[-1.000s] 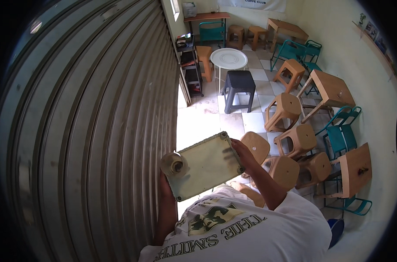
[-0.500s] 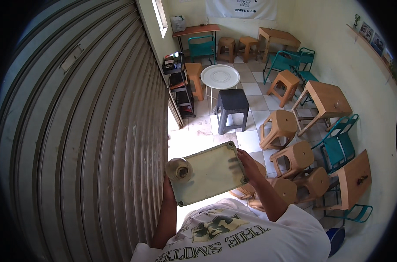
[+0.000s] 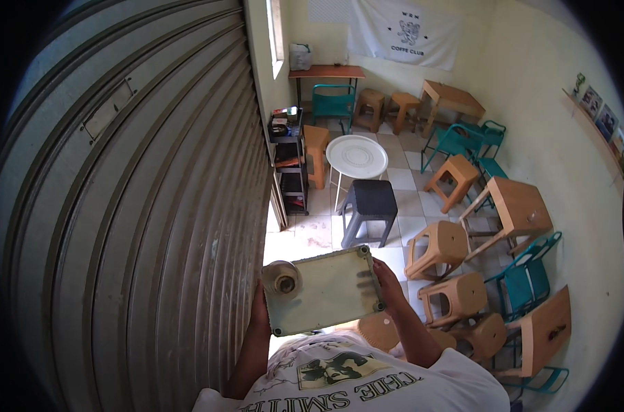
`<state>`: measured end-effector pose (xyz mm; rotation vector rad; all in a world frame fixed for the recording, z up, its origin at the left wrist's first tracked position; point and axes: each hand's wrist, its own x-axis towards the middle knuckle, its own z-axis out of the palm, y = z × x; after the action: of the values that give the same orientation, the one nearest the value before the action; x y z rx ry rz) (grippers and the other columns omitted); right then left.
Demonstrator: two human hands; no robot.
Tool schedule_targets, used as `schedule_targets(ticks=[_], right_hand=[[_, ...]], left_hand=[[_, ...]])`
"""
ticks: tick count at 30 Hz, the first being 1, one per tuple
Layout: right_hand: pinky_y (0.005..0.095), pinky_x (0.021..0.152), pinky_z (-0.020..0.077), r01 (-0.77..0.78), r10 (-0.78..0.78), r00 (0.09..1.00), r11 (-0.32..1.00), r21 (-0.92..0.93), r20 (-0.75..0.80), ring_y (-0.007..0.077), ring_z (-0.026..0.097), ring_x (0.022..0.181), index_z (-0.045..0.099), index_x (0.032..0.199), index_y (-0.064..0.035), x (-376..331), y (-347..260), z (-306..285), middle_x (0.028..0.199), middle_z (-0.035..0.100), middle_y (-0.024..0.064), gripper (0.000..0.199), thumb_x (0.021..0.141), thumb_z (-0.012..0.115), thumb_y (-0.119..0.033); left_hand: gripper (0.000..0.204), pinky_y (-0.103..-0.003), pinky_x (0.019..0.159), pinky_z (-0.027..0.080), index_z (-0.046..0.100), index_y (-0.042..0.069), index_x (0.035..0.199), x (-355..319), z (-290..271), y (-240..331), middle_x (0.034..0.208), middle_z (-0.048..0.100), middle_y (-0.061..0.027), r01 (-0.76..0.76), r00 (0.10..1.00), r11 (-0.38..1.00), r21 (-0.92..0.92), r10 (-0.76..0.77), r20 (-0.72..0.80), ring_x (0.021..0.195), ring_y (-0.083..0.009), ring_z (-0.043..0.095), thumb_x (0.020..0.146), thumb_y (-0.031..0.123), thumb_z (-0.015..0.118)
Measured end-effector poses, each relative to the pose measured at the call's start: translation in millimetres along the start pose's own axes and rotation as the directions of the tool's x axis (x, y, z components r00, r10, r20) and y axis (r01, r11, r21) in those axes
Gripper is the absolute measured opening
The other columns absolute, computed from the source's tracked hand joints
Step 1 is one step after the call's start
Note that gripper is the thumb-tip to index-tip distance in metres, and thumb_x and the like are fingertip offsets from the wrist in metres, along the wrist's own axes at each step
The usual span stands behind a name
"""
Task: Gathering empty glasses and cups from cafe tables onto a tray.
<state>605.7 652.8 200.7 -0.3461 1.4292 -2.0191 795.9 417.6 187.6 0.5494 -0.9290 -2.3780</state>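
Note:
A pale green rectangular tray [image 3: 332, 292] with a round fitting at its visible corners is held out in front of my body. My left hand [image 3: 259, 303] grips its left edge, the fingers mostly hidden beneath. On the opposite edge my right hand [image 3: 386, 280] is closed, and darker finger shapes show through the tray there. Near the tray's far left corner stands a clear round glass [image 3: 283, 278] with something brownish at its bottom; what that is I cannot make out.
A ribbed metal shutter [image 3: 154, 226] rises close on my left. Ahead are a black plastic stool [image 3: 370, 199], a round white table [image 3: 356, 156] and a black shelf cart [image 3: 288, 161]. Brown plastic stools [image 3: 456, 295], teal chairs [image 3: 528, 278] and wooden tables [image 3: 518, 206] line the right.
My view has tilted upward, so the room sits lower in the picture. The tray, still in both hands with the glass on it, appears slightly lower and more level.

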Motion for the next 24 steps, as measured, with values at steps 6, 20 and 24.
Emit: schedule_targets(ticks=[6, 20, 24], right_hand=[[0.0293, 0.079, 0.0492, -0.035, 0.036, 0.999, 0.999, -0.017, 0.025, 0.0135, 0.059, 0.091, 0.045, 0.131, -0.0054, 51.2, -21.3, 24.0, 0.109, 0.058, 0.0049, 0.039, 0.098, 0.042, -0.027], [0.0309, 0.079, 0.0494, -0.137, 0.141, 0.982, 0.990, -0.043, 0.126, 0.0144, 0.059, 0.091, 0.045, 0.129, -0.0069, 123.3, -24.5, 53.2, 0.108, 0.058, 0.0050, 0.039, 0.097, 0.043, -0.028], [0.0322, 0.078, 0.0505, -0.120, 0.123, 0.984, 0.992, -0.033, 0.127, 0.0160, 0.060, 0.090, 0.045, 0.129, -0.0069, 139.9, -23.1, 55.7, 0.107, 0.059, 0.0058, 0.038, 0.097, 0.044, -0.027]], left_hand=[[0.055, -0.038, 0.089, 0.048, 0.051, 0.007, 0.125, 37.5, 2.9, 24.7, 0.119, 0.058, -0.0087, -0.041, 0.998, 0.999, -0.023, 0.040, -0.045, 0.104, -0.0226, 0.057, 0.095, 0.051, 0.038], [0.055, -0.038, 0.090, 0.047, 0.051, 0.007, 0.126, 71.2, -4.3, 56.2, 0.120, 0.058, -0.0083, -0.101, 0.984, 0.995, 0.009, 0.101, -0.148, 0.104, -0.0219, 0.057, 0.096, 0.051, 0.038], [0.055, -0.037, 0.090, 0.047, 0.051, 0.007, 0.126, 78.4, -5.9, 61.0, 0.120, 0.058, -0.0082, -0.110, 0.980, 0.994, 0.027, 0.113, -0.164, 0.105, -0.0217, 0.057, 0.096, 0.051, 0.037]])
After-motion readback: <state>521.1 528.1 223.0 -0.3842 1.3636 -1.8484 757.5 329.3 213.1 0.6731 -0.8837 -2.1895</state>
